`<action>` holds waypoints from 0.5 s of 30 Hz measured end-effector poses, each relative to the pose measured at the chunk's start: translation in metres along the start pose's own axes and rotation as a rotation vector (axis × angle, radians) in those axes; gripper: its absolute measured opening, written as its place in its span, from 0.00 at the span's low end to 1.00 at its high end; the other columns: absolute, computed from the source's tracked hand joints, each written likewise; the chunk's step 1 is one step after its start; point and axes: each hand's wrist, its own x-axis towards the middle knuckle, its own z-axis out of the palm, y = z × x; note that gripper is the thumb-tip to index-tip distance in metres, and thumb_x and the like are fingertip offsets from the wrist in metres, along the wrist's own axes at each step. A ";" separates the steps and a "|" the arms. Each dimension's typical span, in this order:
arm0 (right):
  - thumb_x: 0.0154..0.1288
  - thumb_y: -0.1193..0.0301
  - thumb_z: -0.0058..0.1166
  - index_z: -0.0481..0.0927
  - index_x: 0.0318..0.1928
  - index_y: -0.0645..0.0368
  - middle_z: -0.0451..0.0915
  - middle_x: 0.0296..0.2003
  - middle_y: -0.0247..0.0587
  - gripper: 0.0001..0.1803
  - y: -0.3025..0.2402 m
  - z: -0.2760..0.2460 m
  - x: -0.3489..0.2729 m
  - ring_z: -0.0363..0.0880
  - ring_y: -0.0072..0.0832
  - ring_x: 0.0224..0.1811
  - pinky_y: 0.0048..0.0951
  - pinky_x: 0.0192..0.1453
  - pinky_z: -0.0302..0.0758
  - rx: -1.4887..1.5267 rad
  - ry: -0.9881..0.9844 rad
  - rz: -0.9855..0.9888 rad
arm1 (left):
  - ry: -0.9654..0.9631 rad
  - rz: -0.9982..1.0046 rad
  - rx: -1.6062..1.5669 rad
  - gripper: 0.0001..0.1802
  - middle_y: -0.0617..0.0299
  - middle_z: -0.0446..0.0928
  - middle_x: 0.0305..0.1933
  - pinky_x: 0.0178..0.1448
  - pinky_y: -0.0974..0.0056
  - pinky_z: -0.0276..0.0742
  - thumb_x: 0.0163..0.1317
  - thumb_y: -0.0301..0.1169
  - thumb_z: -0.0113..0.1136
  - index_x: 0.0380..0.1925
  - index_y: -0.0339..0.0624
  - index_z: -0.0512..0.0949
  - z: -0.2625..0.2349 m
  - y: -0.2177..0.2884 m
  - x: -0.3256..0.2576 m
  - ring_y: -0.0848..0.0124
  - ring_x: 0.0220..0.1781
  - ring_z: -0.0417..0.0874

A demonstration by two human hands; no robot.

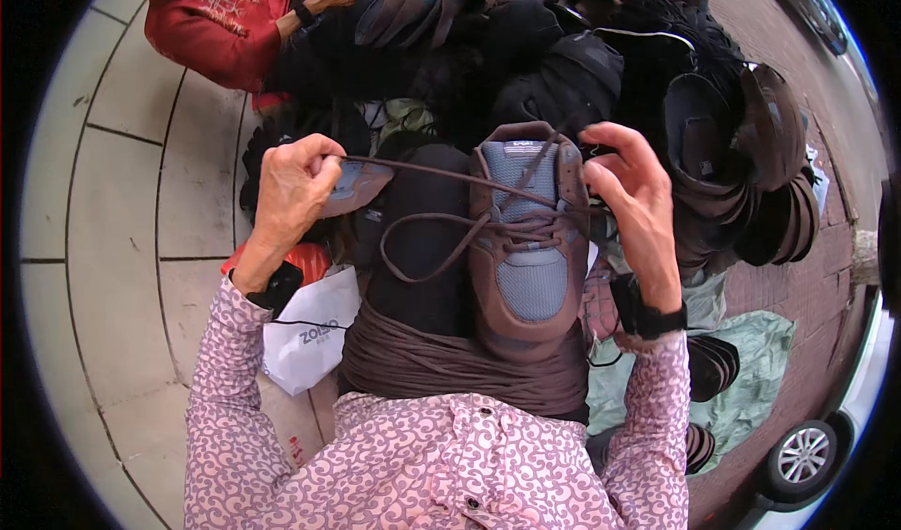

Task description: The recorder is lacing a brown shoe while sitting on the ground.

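Note:
A brown and grey-blue sneaker [531, 291] rests on my lap, its toe toward me and its lace threaded through the eyelets. My left hand [293, 192] is closed in a pinch on one end of the brown shoelace [413, 165], drawn taut to the left from the shoe. A loose loop of lace hangs over my dark trouser leg. My right hand [633, 188] is beside the shoe's right edge, thumb and forefinger curved and apart. Some lace passes close under its thumb. A thick bundle of brown laces [450, 366] lies across my lap.
Piles of dark shoes [563, 75] stand ahead and to the right. Another person in a red sleeve [211, 28] works at the far left. A white paper bag [314, 333] sits by my left forearm, and green sheeting [755, 371] lies at right. Parked cars [807, 450] line the right.

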 end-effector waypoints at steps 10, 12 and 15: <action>0.51 0.78 0.72 0.83 0.36 0.60 0.75 0.52 0.40 0.11 -0.001 0.022 -0.022 0.72 0.37 0.54 0.36 0.56 0.72 -0.620 -0.080 -0.311 | -0.036 -0.108 -0.131 0.06 0.70 0.70 0.17 0.27 0.71 0.64 0.62 0.24 0.61 0.33 0.34 0.85 0.021 -0.012 -0.018 0.84 0.21 0.67; 0.55 0.80 0.68 0.80 0.38 0.61 0.76 0.44 0.40 0.11 -0.008 0.025 -0.020 0.73 0.39 0.50 0.38 0.54 0.71 -0.776 -0.119 -0.366 | -0.032 -0.113 -0.134 0.06 0.70 0.69 0.17 0.27 0.72 0.63 0.62 0.24 0.61 0.34 0.34 0.85 0.024 -0.014 -0.020 0.84 0.21 0.67; 0.59 0.82 0.63 0.77 0.40 0.62 0.76 0.38 0.40 0.10 -0.025 0.032 -0.017 0.73 0.40 0.47 0.41 0.53 0.69 -0.924 -0.239 -0.326 | -0.031 -0.129 -0.148 0.05 0.70 0.69 0.17 0.26 0.72 0.63 0.62 0.24 0.61 0.34 0.34 0.85 0.027 -0.017 -0.023 0.84 0.20 0.67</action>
